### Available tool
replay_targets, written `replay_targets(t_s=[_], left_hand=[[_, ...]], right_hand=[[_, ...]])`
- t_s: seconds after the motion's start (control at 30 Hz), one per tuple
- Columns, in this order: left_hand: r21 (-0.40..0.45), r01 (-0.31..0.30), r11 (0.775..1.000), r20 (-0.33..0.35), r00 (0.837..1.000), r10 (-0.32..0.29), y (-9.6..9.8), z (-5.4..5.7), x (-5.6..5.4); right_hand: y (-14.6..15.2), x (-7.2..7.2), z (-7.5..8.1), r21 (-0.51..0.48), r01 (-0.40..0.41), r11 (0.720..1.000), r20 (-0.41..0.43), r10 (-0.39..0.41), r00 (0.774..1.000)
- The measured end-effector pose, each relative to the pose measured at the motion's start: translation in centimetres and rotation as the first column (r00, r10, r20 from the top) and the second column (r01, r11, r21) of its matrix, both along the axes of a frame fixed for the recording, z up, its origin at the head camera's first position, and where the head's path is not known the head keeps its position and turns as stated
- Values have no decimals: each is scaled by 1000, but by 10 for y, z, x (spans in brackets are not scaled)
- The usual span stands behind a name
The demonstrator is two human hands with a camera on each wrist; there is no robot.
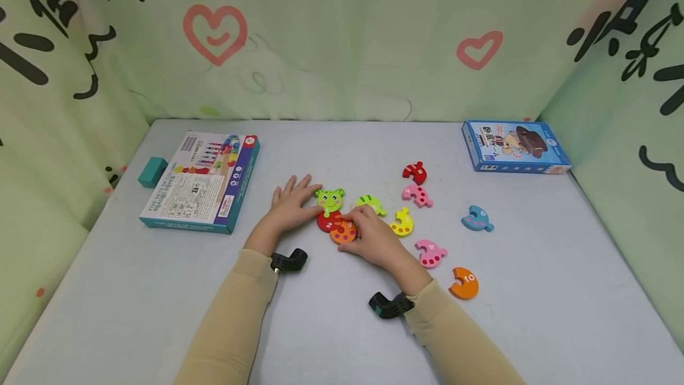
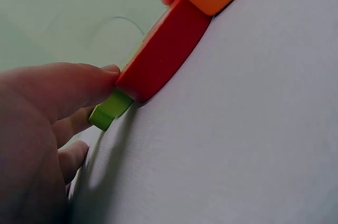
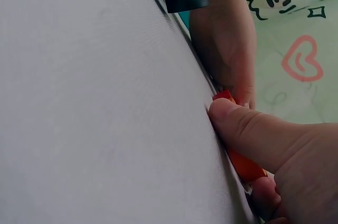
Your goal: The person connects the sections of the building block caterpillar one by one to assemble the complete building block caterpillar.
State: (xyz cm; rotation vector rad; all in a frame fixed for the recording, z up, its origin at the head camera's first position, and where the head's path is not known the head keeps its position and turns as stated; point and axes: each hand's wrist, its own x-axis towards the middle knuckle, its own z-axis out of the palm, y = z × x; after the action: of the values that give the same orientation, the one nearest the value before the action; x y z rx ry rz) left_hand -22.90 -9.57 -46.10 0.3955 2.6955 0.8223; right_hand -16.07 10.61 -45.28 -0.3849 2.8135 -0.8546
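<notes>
A green smiling animal-head puzzle piece (image 1: pixel 329 199) joins a red piece numbered 2 (image 1: pixel 328 223) on the table. Below and right of the red one, its edge meeting it, sits an orange dotted piece (image 1: pixel 344 232). My right hand (image 1: pixel 374 236) pinches this orange piece, thumb at its near edge and index finger at its far side. On the left, my left hand (image 1: pixel 291 207) lies with fingers spread, the index fingertip at the green head and the thumb (image 2: pixel 90 84) against the red piece's edge.
Loose curved pieces lie right of my hands: light green (image 1: pixel 371 203), yellow (image 1: pixel 402 222), red (image 1: pixel 415 172), pink (image 1: pixel 418 195), another pink (image 1: pixel 430 253), blue (image 1: pixel 478 218) and orange numbered 10 (image 1: pixel 465 283). Boxes stand left (image 1: pixel 198 183) and back right (image 1: pixel 515 146); a teal block (image 1: pixel 152 172) sits far left.
</notes>
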Motion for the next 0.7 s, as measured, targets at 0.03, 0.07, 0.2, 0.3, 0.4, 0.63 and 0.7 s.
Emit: replay_targets(t_s=[0.03, 0.07, 0.2, 0.3, 0.4, 0.63, 0.7], left_hand=[[0, -1, 1000, 0, 1000, 1, 0, 0, 0], [0, 0, 1000, -1, 1000, 0, 0, 0, 0], [2, -3, 1000, 0, 1000, 3, 0, 0, -1], [4, -1, 1000, -7, 1000, 1, 0, 0, 0], [4, 3, 1000, -15, 1000, -3, 0, -1, 0], [2, 3, 1000, -10, 1000, -3, 0, -2, 0], [4, 1, 1000, -10, 1000, -1, -1, -1, 0]], right_hand=[[0, 0, 0, 1, 0, 1000, 1, 0, 1000], [0, 0, 0, 2, 1, 1000, 5, -1, 1000], [-1, 1, 2, 1, 5, 1000, 21, -5, 1000], [-1, 2, 3, 10, 8, 1000, 29, -9, 1000], [-1, 3, 5, 29, 10, 1000, 45, -12, 999], [17, 7, 26, -74, 33, 997, 64, -28, 998], [29, 7, 37, -126, 38, 991, 44, -33, 998]])
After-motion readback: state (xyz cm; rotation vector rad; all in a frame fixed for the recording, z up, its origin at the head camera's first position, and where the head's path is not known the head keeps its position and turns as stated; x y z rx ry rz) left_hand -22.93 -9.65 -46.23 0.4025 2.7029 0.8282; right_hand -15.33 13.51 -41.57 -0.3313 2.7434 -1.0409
